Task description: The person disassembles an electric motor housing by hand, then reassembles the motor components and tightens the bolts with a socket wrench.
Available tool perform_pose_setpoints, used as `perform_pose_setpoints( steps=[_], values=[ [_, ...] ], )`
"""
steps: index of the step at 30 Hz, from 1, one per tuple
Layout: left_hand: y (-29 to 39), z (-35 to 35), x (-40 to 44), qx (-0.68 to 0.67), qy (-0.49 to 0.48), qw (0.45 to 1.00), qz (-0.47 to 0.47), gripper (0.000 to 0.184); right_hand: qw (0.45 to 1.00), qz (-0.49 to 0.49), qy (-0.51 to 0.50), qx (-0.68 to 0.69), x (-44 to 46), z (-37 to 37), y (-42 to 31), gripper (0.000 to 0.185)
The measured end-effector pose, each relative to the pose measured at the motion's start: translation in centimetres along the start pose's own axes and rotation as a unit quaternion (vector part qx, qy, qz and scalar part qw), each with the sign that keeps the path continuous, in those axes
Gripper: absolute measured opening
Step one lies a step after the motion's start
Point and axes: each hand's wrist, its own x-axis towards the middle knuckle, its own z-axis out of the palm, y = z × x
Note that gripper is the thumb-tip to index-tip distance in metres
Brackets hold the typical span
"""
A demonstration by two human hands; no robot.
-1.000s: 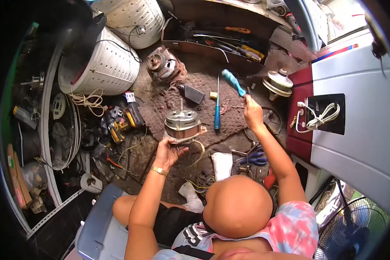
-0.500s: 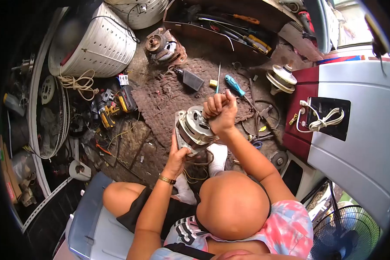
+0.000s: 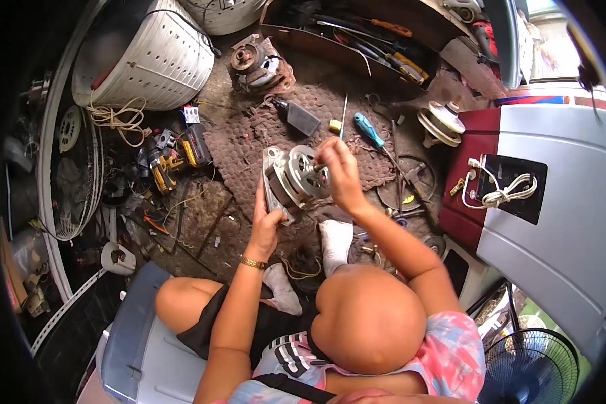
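Note:
A round metal motor (image 3: 296, 178) with a flat mounting plate is tilted on its side above the mat, its slotted face turned right. My left hand (image 3: 265, 229) grips the plate from below and the left. At the motor's right face, the fingers of my right hand (image 3: 340, 172) are closed round its shaft, which they mostly hide. Beyond the hands, a screwdriver with a teal handle (image 3: 369, 130) lies on the floor covering, near a small yellow piece (image 3: 334, 126) and a dark bottle (image 3: 299, 119).
A rusty motor (image 3: 257, 66) stands at the back, beside a tool box (image 3: 347, 50). White perforated drums (image 3: 172, 64) are at upper left, a yellow drill (image 3: 163, 168) left. A pulley (image 3: 442, 124) sits by the grey and maroon machine (image 3: 552, 148) on the right.
The motor has gone from upright to lying sideways in my left hand. My right hand has let go of the teal screwdriver and moved left onto the shaft.

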Motion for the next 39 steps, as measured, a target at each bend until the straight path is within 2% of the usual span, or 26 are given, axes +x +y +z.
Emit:
perform_pose_setpoints(
  steps=[1,2,3,5,8,11,12,13,16,19,20,21,22,23,24,25,27,30,33,34,35,37,38,39],
  values=[
    [-0.2,-0.9,0.8,0.034,-0.003,0.999,0.017,0.081,0.964,-0.123,-0.081,-0.223,-0.1,-1.4,-0.2,0.013],
    [-0.3,-1.7,0.8,0.027,0.001,1.000,-0.015,0.081,0.885,-0.178,-0.159,-0.400,-0.2,-2.8,-0.1,0.026],
    [0.0,-2.0,1.0,0.019,0.004,0.999,-0.044,0.081,0.821,-0.198,-0.256,-0.471,0.0,-4.1,-0.1,0.031],
    [0.0,-2.2,1.3,0.016,-0.016,0.998,-0.050,0.082,0.755,-0.187,-0.343,-0.526,0.5,-5.3,1.4,0.025],
    [-1.3,-2.8,1.7,0.051,-0.004,0.997,-0.062,0.081,0.717,-0.202,-0.403,-0.532,1.6,-5.1,3.7,0.020],
    [-2.6,-3.2,2.3,0.043,0.013,0.997,-0.070,0.080,0.700,-0.161,-0.454,-0.527,1.9,-5.7,4.9,0.024],
    [-2.9,-3.4,2.3,0.052,0.001,0.998,-0.047,0.078,0.740,-0.103,-0.464,-0.476,1.7,-5.7,4.2,0.027],
    [-3.4,-3.8,2.5,0.096,-0.016,0.995,-0.023,0.079,0.722,-0.005,-0.488,-0.491,0.9,-5.7,4.2,0.032],
    [-3.8,-4.9,3.5,0.199,-0.065,0.977,0.050,0.079,0.767,0.206,-0.442,-0.417,-1.1,-5.3,4.2,0.035],
    [-2.7,-3.4,2.1,0.010,-0.008,0.994,-0.111,0.078,0.848,0.215,-0.341,-0.343,-0.7,-4.6,4.7,0.032],
    [-2.7,-2.9,1.8,-0.008,0.015,0.993,-0.120,0.077,0.904,0.116,-0.242,-0.334,-1.1,-3.8,5.4,0.029],
    [-2.8,-2.5,1.8,-0.012,0.020,0.993,-0.117,0.077,0.979,0.104,-0.093,-0.150,-1.5,-2.0,6.1,0.027],
    [-2.9,-2.3,1.7,-0.016,0.029,0.993,-0.114,0.077,0.982,0.186,-0.003,0.009,-1.3,-0.5,5.3,0.027],
    [-3.1,-2.1,1.4,-0.021,0.039,0.992,-0.115,0.077,0.946,0.265,0.086,0.166,-1.3,0.7,4.6,0.028],
    [-2.5,-1.6,1.0,-0.039,0.041,0.991,-0.124,0.077,0.898,0.242,0.187,0.315,-1.4,1.8,4.6,0.028],
    [-2.2,-1.4,0.8,-0.054,0.035,0.989,-0.134,0.076,0.862,0.243,0.240,0.375,-0.7,2.3,3.7,0.036],
    [-1.8,-1.1,0.6,-0.076,0.027,0.989,-0.127,0.080,0.855,0.244,0.179,0.422,-0.1,1.3,3.3,0.046],
    [-1.7,-1.4,0.2,-0.086,0.003,0.988,-0.127,0.076,0.856,0.231,0.045,0.461,0.9,0.6,2.2,0.051],
    [-1.6,-2.4,0.7,-0.165,-0.003,0.968,-0.187,0.076,0.836,0.236,-0.183,0.460,2.4,0.0,1.5,0.052],
    [-2.0,-3.2,0.9,-0.154,-0.005,0.966,-0.206,0.072,0.795,0.258,-0.277,0.475,3.2,0.1,0.8,0.053],
    [-3.5,-4.1,1.8,-0.236,0.011,0.949,-0.210,0.059,0.676,0.287,-0.446,0.512,4.6,0.8,0.4,0.054],
    [-2.8,-5.1,2.0,-0.251,-0.033,0.923,-0.290,0.054,0.572,0.360,-0.520,0.522,4.9,2.1,-0.3,0.057],
    [-4.9,-7.3,2.6,-0.268,-0.064,0.911,-0.309,0.042,0.567,0.375,-0.515,0.523,4.7,2.6,-0.8,0.057],
    [-4.5,-6.1,2.4,-0.253,-0.008,0.921,-0.297,0.036,0.561,0.389,-0.510,0.523,4.4,3.1,-1.8,0.057]
  ],
)
